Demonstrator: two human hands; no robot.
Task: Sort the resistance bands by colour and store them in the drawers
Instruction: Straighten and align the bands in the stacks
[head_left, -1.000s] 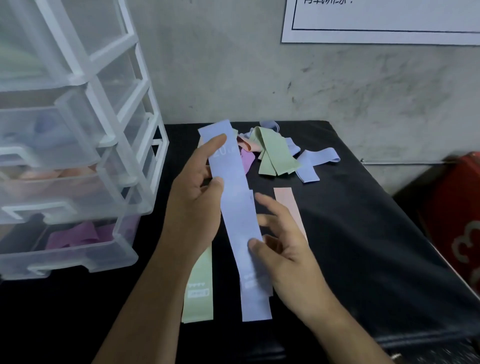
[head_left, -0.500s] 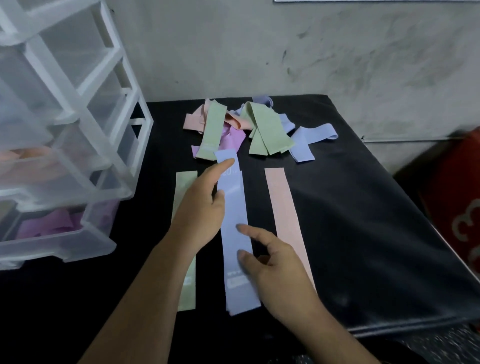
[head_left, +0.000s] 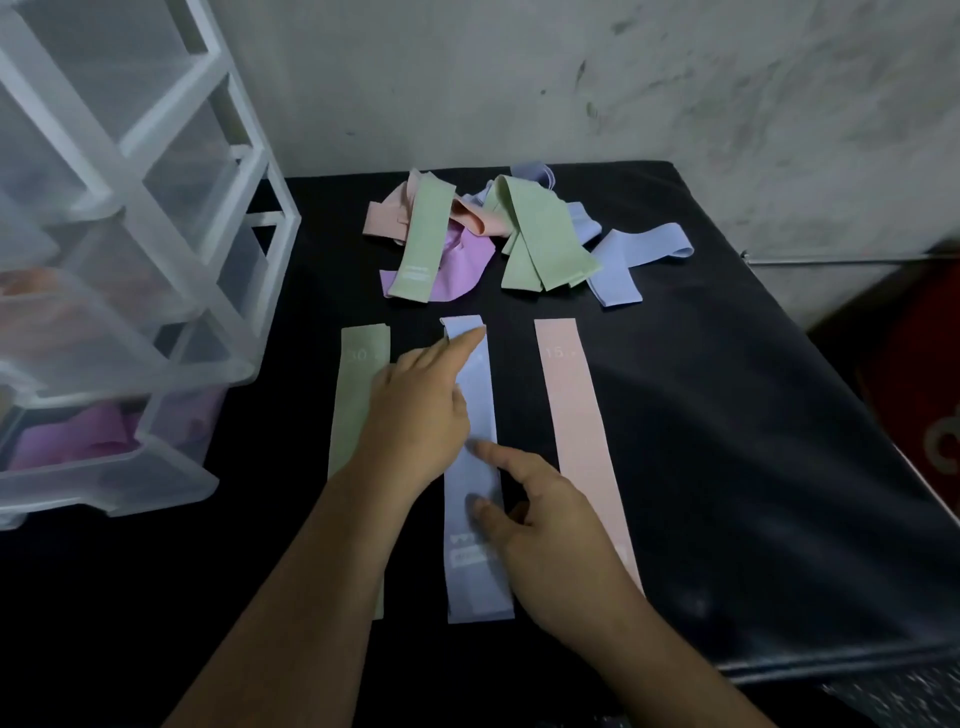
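Observation:
Three bands lie flat side by side on the black table (head_left: 727, 467): a green band (head_left: 356, 405), a blue band (head_left: 478, 587) and a pink band (head_left: 576, 415). My left hand (head_left: 421, 415) rests on the blue band's upper half, its index finger stretched to the band's top end. My right hand (head_left: 540, 525) touches the same band lower down with thumb and forefinger extended. A mixed pile of bands (head_left: 498, 234) in green, pink, purple and blue lies at the table's back. The clear plastic drawer unit (head_left: 130, 260) stands at the left.
The bottom drawer (head_left: 104, 457) is pulled out and holds purple bands; a drawer above shows pinkish bands through its wall. A grey wall (head_left: 571, 78) rises behind the table. A red object (head_left: 930, 415) sits off the table's right edge.
Both hands have lowered the blue band from the air onto the table between the green and pink bands and now press it flat. The camera has tilted downward.

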